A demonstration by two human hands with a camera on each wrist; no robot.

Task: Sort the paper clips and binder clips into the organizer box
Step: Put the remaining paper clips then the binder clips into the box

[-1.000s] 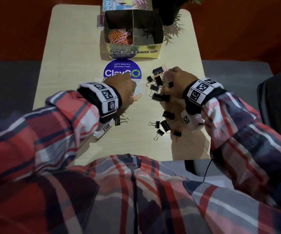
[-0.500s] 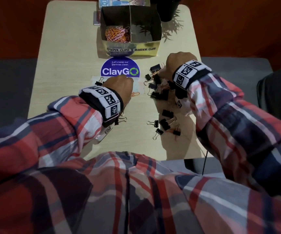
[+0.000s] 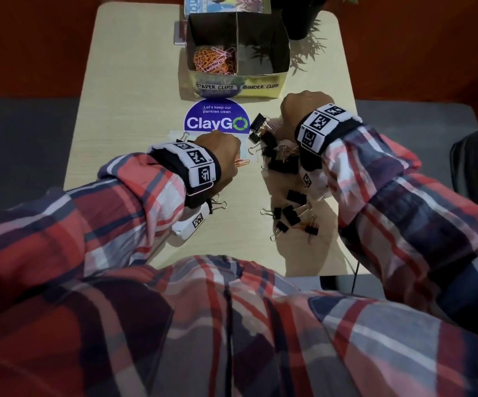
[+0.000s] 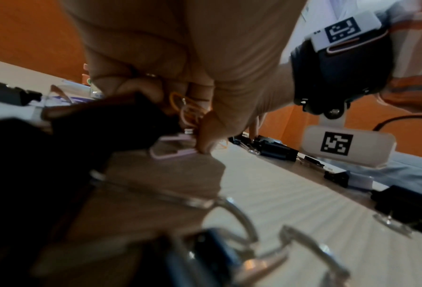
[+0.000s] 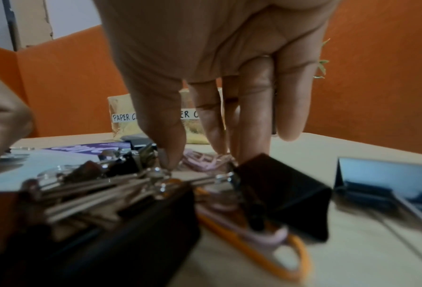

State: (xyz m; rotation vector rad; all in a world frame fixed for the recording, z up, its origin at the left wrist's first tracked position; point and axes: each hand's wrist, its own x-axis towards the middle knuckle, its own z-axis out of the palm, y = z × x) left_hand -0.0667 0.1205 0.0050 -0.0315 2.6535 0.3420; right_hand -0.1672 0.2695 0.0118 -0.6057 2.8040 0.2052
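The organizer box (image 3: 236, 91) stands at the table's far middle, labelled PAPER CLIPS and BINDER CLIPS. Orange and pink paper clips (image 3: 213, 60) lie in its left compartment; the right one looks empty. My left hand (image 3: 217, 149) rests by the sticker, fingers curled round several paper clips (image 4: 187, 110), its thumb pressing a pink clip (image 4: 173, 154) on the table. My right hand (image 5: 195, 155) points down at the far end of the black binder clip pile (image 3: 278, 159), with thumb and fingers pinching pink paper clips (image 5: 205, 160). An orange paper clip (image 3: 242, 162) lies beside my left hand.
More binder clips (image 3: 289, 213) lie scattered nearer the front right edge, and one (image 3: 217, 204) lies under my left wrist. A round ClayGo sticker (image 3: 217, 118) sits before the box. A dark plant pot (image 3: 298, 18) stands at the far right, beside the box.
My right hand has moved away from me along the binder clip pile, toward the box. My left hand has stayed by the sticker.
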